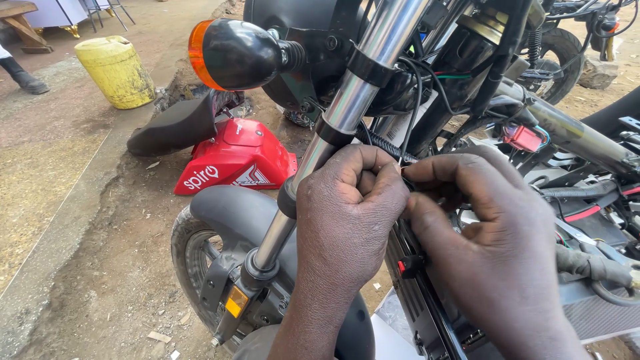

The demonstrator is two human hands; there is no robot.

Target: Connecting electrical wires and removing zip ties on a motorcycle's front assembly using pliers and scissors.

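Note:
My left hand (347, 207) is curled into a fist right behind the chrome fork tube (347, 100) of a motorcycle, pinching a thin black wire (415, 100) that runs down from the headlight area. My right hand (493, 233) meets it from the right, fingertips closed on the same wire or a small connector; what lies between the fingers is hidden. Below the hands is a black frame part with a small red clip (401, 267). The front wheel (200, 260) and grey mudguard (233, 207) sit lower left.
An orange turn signal (227, 53) juts out at upper left. A red body panel (233, 160) and black seat (173, 127) lie on the dirt ground, a yellow jerrycan (117, 70) behind them. Exposed cables and a red connector (523, 137) crowd the right side.

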